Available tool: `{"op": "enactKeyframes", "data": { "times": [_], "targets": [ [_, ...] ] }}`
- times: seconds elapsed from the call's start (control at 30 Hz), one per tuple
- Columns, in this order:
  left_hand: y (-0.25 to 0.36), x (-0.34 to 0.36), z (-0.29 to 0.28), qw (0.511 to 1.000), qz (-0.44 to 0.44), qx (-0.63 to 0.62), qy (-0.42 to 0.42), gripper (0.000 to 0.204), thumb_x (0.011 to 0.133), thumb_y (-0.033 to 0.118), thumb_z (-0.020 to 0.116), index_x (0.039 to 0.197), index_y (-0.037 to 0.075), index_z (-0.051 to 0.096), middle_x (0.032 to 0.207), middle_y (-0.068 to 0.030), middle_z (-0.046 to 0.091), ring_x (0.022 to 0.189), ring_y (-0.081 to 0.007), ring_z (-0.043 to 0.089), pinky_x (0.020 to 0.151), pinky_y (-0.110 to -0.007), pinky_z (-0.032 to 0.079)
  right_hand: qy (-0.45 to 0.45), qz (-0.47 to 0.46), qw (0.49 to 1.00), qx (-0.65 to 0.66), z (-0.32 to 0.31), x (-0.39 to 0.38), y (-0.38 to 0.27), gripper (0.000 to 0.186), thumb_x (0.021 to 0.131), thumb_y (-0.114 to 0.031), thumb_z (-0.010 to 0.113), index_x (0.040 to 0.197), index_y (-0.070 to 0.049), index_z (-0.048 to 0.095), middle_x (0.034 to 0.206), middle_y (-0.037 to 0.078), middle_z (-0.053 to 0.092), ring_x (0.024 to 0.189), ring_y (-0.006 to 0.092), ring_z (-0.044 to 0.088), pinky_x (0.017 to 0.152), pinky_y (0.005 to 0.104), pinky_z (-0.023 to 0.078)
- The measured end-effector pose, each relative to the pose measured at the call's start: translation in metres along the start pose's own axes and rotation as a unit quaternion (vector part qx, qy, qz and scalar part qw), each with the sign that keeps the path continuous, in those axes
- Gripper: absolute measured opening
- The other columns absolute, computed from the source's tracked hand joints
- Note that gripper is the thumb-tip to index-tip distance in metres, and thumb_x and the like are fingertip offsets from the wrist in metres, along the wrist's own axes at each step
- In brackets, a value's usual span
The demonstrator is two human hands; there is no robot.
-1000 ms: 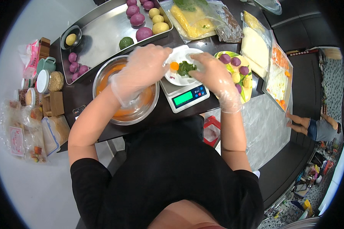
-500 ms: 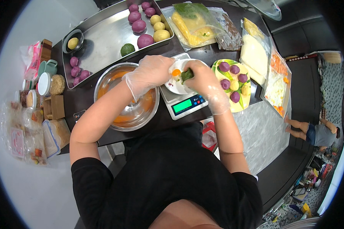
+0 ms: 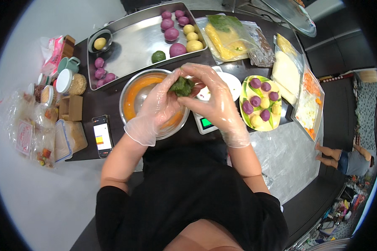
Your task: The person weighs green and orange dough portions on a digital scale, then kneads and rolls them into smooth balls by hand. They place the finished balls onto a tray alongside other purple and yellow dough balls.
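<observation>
Gloved in clear plastic, the left hand (image 3: 157,102) and right hand (image 3: 213,98) close together around a dark green clump (image 3: 182,86), held between them above the metal bowl's (image 3: 132,94) right side. The scale (image 3: 203,130), bearing a white plate (image 3: 232,83), stands just beside the bowl.

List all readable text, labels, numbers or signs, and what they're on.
Nothing legible to quote.
Phone screen: lit, text too small.
Scale's green display: partly behind the right hand, no digits readable.
Pink-edged label on a clear bag: blurred.
Pink-and-white packet: markings too blurred.
</observation>
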State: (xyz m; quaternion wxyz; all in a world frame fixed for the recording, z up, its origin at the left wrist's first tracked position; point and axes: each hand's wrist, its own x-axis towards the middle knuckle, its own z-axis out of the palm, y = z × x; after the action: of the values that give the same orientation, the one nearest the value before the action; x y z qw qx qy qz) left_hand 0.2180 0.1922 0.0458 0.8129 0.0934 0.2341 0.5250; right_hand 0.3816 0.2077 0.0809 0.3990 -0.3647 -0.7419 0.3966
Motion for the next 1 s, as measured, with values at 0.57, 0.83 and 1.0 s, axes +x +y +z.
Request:
{"op": "enactKeyframes", "data": {
  "times": [0.57,0.83,1.0],
  "targets": [
    [-0.012,-0.049,-0.056,0.987,0.050,-0.150,-0.039,0.041,0.107,0.029,0.038,0.139,0.005,0.044,0.138,-0.0105,0.053,0.125,-0.0258,0.054,0.108,-0.042,0.043,0.018,-0.067,0.997,0.037,0.088,0.023,0.024,0.031,0.089,-0.026,0.065,0.113,-0.006,0.070,0.111,0.014,0.070,0.105,0.0340,0.065,0.097,0.0433,0.048],
    [0.001,-0.036,-0.027,0.997,0.068,-0.032,0.031,0.062,0.104,0.038,0.033,0.151,-0.001,0.024,0.155,-0.0220,0.029,0.144,-0.0317,0.030,0.120,-0.042,0.025,0.035,-0.208,0.976,-0.062,0.110,0.010,0.018,0.022,0.084,-0.017,0.067,0.101,-0.004,0.069,0.103,0.013,0.069,0.101,0.0339,0.065,0.094,0.0453,0.049],
    [0.005,-0.032,-0.053,0.968,0.048,-0.240,-0.063,0.068,0.104,0.042,0.031,0.153,-0.003,0.019,0.161,-0.0226,0.017,0.150,-0.0310,0.017,0.123,-0.042,0.015,0.034,-0.230,0.970,-0.067,0.096,0.004,0.032,0.022,0.085,-0.015,0.067,0.104,-0.004,0.068,0.107,0.011,0.069,0.103,0.0318,0.065,0.096,0.0470,0.048]
  ]
}}
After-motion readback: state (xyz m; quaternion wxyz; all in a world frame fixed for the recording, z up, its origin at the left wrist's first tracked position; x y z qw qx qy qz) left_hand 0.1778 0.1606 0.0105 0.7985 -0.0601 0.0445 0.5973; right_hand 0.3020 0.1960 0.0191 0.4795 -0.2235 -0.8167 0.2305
